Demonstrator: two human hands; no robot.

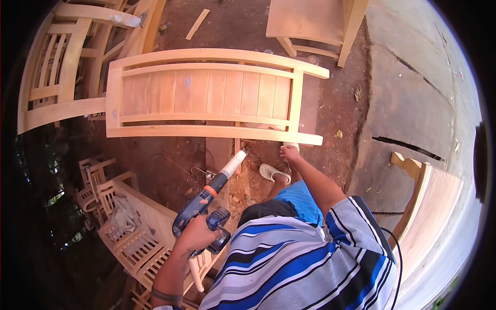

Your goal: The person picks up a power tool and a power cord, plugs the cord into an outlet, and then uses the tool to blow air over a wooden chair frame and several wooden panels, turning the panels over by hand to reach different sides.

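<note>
My left hand is wrapped round the handle of a dark blue cordless blower with an orange ring and a battery at its base. Its white nozzle points up and forward, ending just short of a pale wooden bench-like frame. Slatted boards fill the middle of that frame, between long rails. Close below the frame's lower right end is my right hand, fingers curled closed; what they hold, if anything, is hidden.
Wooden chair frames crowd the upper left, and a slatted bench stands lower left. A wooden seat is at the top. Another wooden piece leans at right by a cracked concrete slab. A clog shows on the dirt floor.
</note>
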